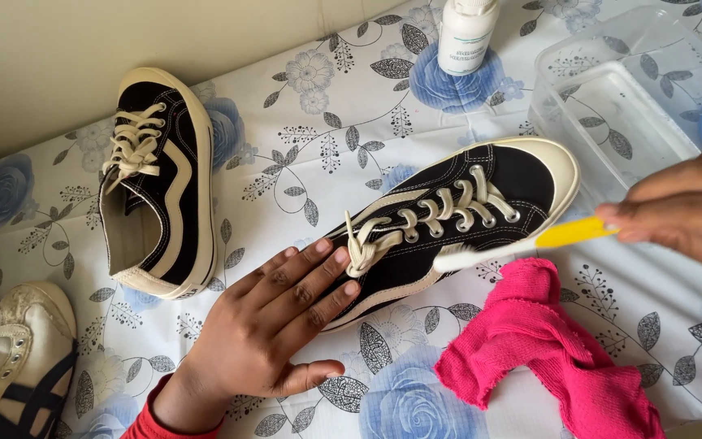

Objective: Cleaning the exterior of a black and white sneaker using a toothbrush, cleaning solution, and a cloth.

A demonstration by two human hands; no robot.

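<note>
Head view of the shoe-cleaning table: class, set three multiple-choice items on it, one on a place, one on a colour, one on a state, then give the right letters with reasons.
1. Where does the pink cloth lie?
A. Inside the clear tub
B. On the tablecloth beside the black shoe
C. Over the white bottle

2. What colour is the handle of the brush in the right hand?
A. Yellow
B. Green
C. Black

3. How is the left hand placed?
A. Clenched in a fist, away from the shoes
B. Holding the white bottle
C. Flat, fingers spread, pressing on the heel end of the black shoe

Answers: 1 B, the cloth is bunched on the flowered tablecloth, near the shoe's side. 2 A, a yellow handle shows between the fingers. 3 C, the open palm rests on the shoe's heel end.
</note>
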